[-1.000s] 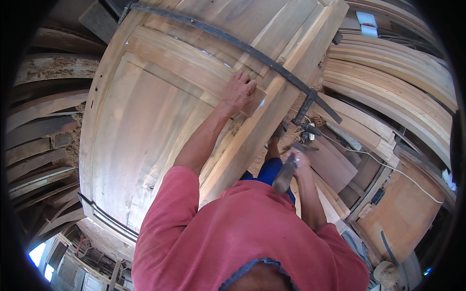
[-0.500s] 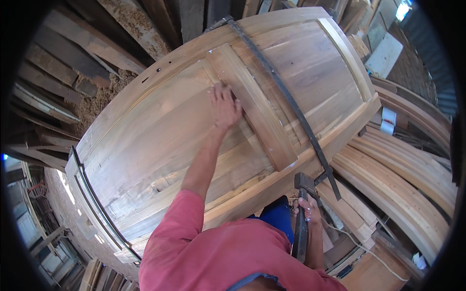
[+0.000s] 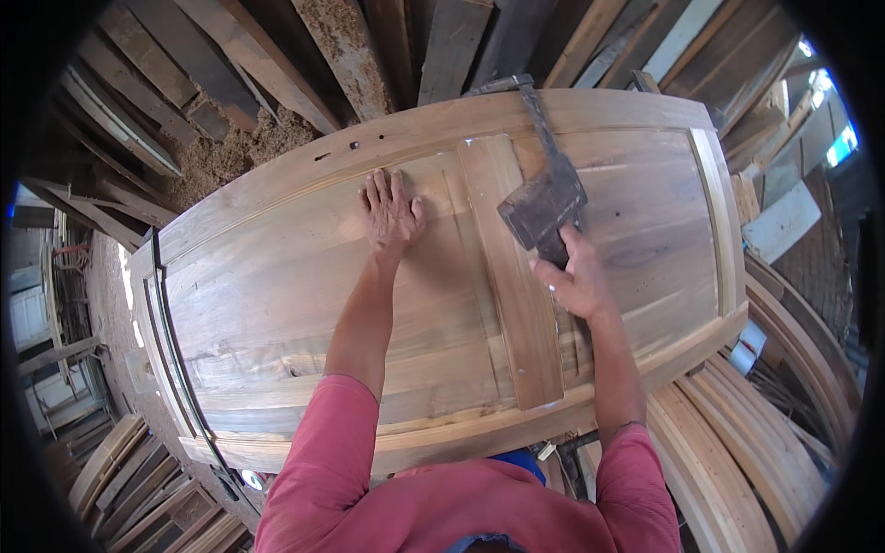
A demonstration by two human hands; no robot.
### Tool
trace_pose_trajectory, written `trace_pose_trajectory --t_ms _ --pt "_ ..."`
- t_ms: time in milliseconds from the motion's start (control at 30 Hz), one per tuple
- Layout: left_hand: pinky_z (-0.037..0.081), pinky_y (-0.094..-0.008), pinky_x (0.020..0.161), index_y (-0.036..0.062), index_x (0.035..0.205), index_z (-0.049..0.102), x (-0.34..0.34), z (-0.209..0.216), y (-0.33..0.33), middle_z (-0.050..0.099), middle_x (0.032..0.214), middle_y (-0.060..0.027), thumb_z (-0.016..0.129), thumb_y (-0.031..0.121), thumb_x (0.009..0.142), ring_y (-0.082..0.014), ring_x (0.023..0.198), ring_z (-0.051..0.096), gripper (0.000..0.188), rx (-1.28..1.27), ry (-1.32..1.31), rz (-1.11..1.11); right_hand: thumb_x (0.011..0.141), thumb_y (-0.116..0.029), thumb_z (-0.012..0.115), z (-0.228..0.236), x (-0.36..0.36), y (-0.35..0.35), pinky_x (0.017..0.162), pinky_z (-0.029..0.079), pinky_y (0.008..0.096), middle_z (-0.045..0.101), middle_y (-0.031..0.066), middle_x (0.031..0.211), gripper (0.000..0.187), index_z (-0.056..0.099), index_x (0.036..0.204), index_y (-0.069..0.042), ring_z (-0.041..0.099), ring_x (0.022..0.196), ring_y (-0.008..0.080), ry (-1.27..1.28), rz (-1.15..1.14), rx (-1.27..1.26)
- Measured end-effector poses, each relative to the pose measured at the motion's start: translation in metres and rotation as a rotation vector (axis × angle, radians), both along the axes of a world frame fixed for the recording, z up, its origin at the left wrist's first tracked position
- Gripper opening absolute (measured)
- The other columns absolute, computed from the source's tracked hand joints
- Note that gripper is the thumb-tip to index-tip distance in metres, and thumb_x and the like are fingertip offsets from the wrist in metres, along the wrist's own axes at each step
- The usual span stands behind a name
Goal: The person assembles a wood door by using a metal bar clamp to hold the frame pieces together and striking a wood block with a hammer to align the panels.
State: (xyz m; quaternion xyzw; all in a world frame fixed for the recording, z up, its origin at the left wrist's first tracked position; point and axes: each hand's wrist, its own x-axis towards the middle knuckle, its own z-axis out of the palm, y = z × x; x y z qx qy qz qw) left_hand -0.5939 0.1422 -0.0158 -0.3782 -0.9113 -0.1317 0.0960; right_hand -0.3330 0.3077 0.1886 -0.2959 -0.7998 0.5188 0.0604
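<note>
A framed wooden door lies flat before me, with a wide crosspiece between its two panels. My left hand rests on the left panel, fingers spread and nothing in it. Over the door, right of the crosspiece, my right hand is closed around a dark, blocky mallet, gripping it close to the head. Across the door runs a dark bar clamp; the mallet and my right arm hide its lower part. Another bar clamp spans the door's left end.
Stacked planks stand beyond the far edge, with wood shavings at the far left. Long boards lie to the lower right. More timber pieces sit at lower left.
My right hand has raised the mallet from beside the door's near edge to above the door. My left hand has shifted left across the panel, away from the crosspiece. The view has turned.
</note>
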Motion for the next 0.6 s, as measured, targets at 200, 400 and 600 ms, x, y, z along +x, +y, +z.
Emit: trace_pose_trajectory --t_ms 200,400,600 --pt "0.022 -0.0584 0.116 0.0021 0.141 0.045 0.0 0.017 0.002 0.035 0.149 -0.0292 0.057 0.038 0.083 -0.0455 0.139 0.033 0.069 0.011 -0.13 0.015 0.077 -0.02 0.067 -0.02 -0.105 0.084 0.094 0.048 0.0451 0.065 0.0291 0.113 0.051 0.06 0.12 0.007 0.061 0.108 0.0437 -0.159 0.167 0.497" --pt "0.018 -0.0578 0.117 0.0003 0.142 0.043 0.0 0.011 -0.006 0.034 0.151 -0.0294 0.051 0.04 0.091 -0.0464 0.141 0.029 0.065 0.028 -0.219 0.056 0.08 -0.025 0.07 -0.017 -0.272 0.13 0.11 0.039 0.039 0.058 0.0284 0.13 0.065 0.053 0.135 0.006 0.054 0.128 0.0351 -0.116 0.327 0.74" --pt "0.014 -0.0577 0.119 0.0012 0.143 0.042 -0.007 0.017 -0.004 0.032 0.153 -0.0278 0.05 0.041 0.092 -0.0449 0.144 0.025 0.065 0.066 -0.314 0.073 0.085 -0.023 0.06 -0.043 -0.418 0.131 0.092 0.052 0.0467 0.067 0.0229 0.115 0.04 0.063 0.12 -0.003 0.065 0.107 0.0367 -0.341 0.418 1.257"
